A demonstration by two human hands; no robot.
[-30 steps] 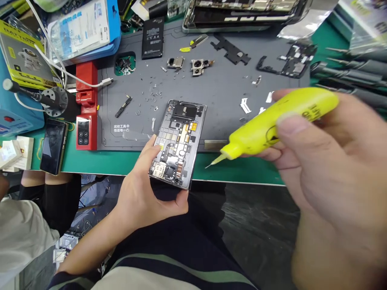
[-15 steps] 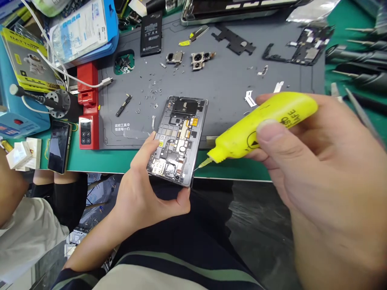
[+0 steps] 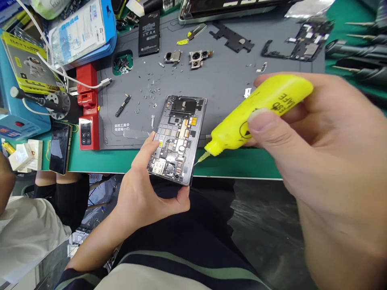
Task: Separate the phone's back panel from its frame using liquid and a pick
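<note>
My left hand (image 3: 145,193) grips the lower end of an opened phone frame (image 3: 178,137), its circuit boards facing up, held over the front edge of the grey work mat (image 3: 223,88). My right hand (image 3: 317,161) is closed round a yellow squeeze bottle (image 3: 256,112) with a thin needle nozzle. The needle tip touches or nearly touches the phone frame's right edge, near its lower half.
On the mat lie loose screws, camera modules (image 3: 198,57), a black battery (image 3: 149,32), black brackets and a board (image 3: 302,42). A red device (image 3: 86,108) and a dark phone (image 3: 59,147) stand at the left. Another person sits at the far left. Tools lie at the right.
My right hand has brought the yellow bottle leftward, so its needle tip now reaches the phone frame's right edge. My left hand keeps the frame nearly still.
</note>
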